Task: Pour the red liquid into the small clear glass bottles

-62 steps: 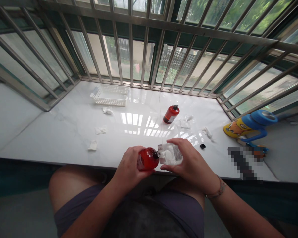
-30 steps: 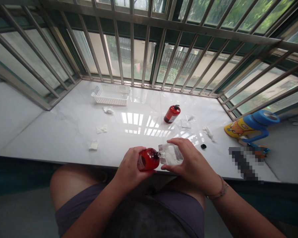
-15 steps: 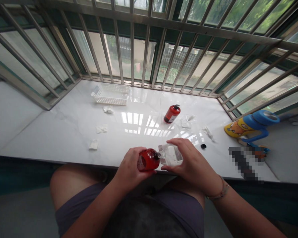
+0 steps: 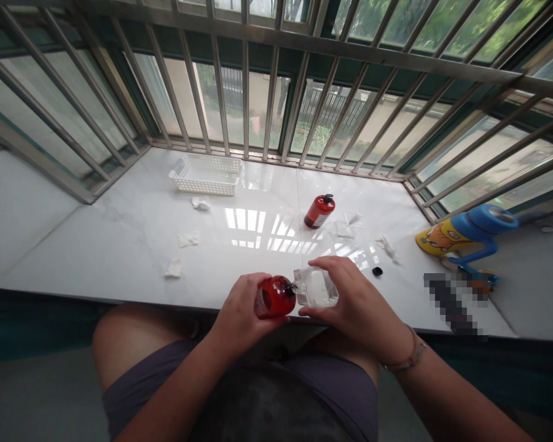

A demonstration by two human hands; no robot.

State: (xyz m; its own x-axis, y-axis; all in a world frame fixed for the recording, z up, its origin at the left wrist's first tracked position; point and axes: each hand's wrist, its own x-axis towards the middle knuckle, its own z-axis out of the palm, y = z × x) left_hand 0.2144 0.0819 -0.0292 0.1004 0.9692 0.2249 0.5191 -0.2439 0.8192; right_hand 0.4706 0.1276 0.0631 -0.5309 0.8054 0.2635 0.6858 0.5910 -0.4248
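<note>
Two bare hands bring a red bottle and a clear bottle neck to neck at the front edge of a white counter beside a barred window.

The left hand is clamped around the red bottle, its black neck turned toward the right; the right hand grips the clear bottle between thumb and fingers, its neck facing the red one. Whether the two mouths touch is too small to tell. Behind them stands a second red bottle with a black top, just beside small clear plastic pieces. A black cap lies near the right hand, a yellow-and-blue flask farther right. A white basket sits at back left.
</note>
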